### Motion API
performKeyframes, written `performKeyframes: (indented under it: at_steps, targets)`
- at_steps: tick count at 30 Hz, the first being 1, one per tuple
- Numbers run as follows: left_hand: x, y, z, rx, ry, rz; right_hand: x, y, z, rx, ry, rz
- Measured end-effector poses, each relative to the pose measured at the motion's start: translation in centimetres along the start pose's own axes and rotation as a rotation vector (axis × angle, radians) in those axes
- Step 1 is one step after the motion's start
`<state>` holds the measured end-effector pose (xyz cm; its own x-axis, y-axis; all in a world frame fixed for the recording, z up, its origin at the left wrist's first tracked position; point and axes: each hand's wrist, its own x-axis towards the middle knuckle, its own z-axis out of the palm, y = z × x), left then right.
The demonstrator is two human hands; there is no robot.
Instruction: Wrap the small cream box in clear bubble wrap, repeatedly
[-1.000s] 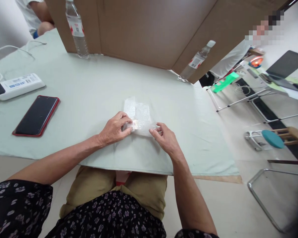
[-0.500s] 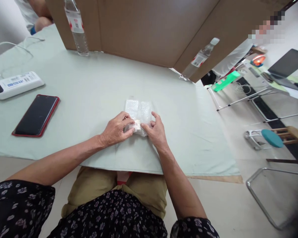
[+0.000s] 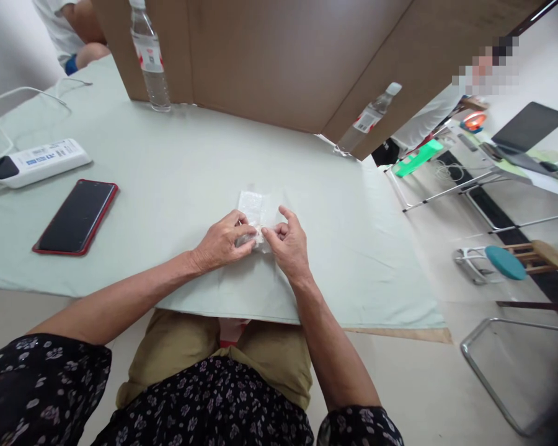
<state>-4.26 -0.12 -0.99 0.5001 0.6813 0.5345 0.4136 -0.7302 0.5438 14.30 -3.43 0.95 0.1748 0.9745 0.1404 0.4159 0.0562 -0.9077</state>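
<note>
A piece of clear bubble wrap [image 3: 251,203] lies on the table in front of me, its flat part pointing away from me. Its near end is bunched around a small pale item [image 3: 259,235], mostly hidden by my fingertips and the plastic. My left hand [image 3: 222,240] pinches the near left side of the wrap between thumb and fingers. On the other side, my right hand [image 3: 289,248] has its thumb pressed to the wrap beside the pale item. Its index finger is raised and the other fingers are curled.
A phone in a red case [image 3: 77,217] and a white power bank with a cable [image 3: 44,162] lie at the left. Two water bottles [image 3: 151,65] [image 3: 369,118] stand by a cardboard screen [image 3: 279,62]. Stools [image 3: 506,262] and a laptop [image 3: 530,133] are at right. Other people are partly visible behind.
The fingertips have come closer together over the pale item, which shows less now. The right part of the wrap has been drawn in toward the hands. The view has shifted slightly.
</note>
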Motion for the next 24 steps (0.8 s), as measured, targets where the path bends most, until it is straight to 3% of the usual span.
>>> performKeyframes:
  at_steps: [7,14,18,22,24]
  targets:
    - [0.3,-0.4,0.1,-0.08,-0.016,-0.037,0.2,-0.7,0.6,-0.072,-0.061,-0.039]
    - [0.2,-0.4,0.2,-0.152,-0.015,-0.117,-1.1,-0.7,-1.0,-0.097,-0.274,-0.127]
    - [0.4,0.1,-0.1,-0.242,-0.017,-0.175,-1.2,-1.2,-1.2,-0.314,-0.341,-0.255]
    - [0.7,0.9,-0.4,-0.31,0.013,-0.331,-1.0,-2.1,-0.4,-0.591,-0.313,-0.315]
    - [0.8,1.1,-0.2,-0.278,0.041,-0.341,-0.9,-2.4,-0.3,-0.636,-0.314,-0.333]
